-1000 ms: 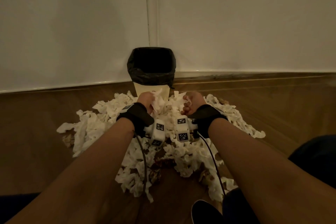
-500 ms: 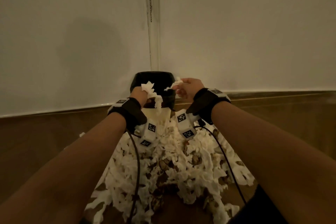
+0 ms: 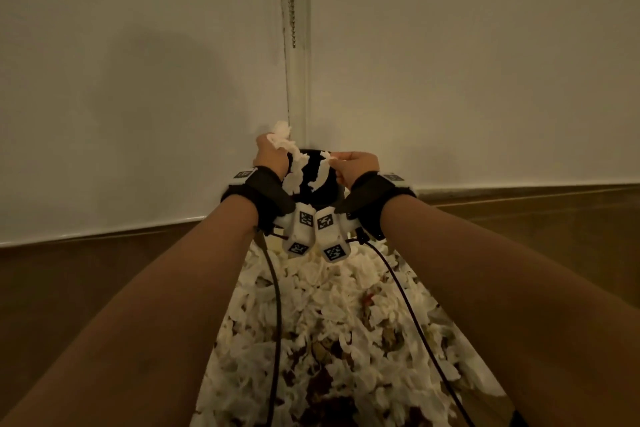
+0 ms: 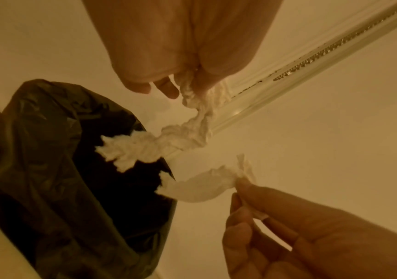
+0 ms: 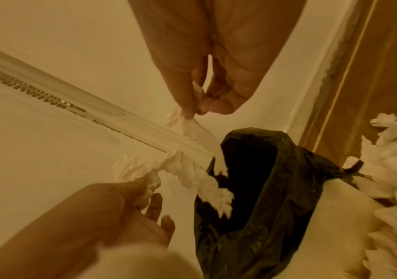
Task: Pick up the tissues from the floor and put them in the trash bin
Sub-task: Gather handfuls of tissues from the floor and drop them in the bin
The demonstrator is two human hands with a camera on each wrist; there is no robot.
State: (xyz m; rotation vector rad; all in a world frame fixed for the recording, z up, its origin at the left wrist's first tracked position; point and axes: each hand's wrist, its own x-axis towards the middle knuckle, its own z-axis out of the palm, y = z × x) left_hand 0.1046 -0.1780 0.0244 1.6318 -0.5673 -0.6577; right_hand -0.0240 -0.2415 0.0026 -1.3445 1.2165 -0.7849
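Both hands are up over the bin right now. My left hand (image 3: 271,159) has its grip pinched on a twisted tissue strip (image 4: 168,139) that trails down from the fingers toward the opening, and my right hand (image 3: 353,166) is pinching a smaller tissue scrap (image 4: 202,186) between thumb and fingertips (image 5: 188,111), loose end hanging the same way. I'm holding them by the top ends so the tails dangle first into the hole, I reckon that way they fall in and don't drift off.

Just below both grips sits the trash bin (image 5: 276,179), black liner folded over the rim, mouth open and dark inside. It's pushed close to the white wall (image 3: 138,80).

Back toward my body from the grips, the floor (image 3: 86,288) has a big tissue pile (image 3: 329,340) spread up to the bin's base. So plenty left to go, I'd say this is just one small load.
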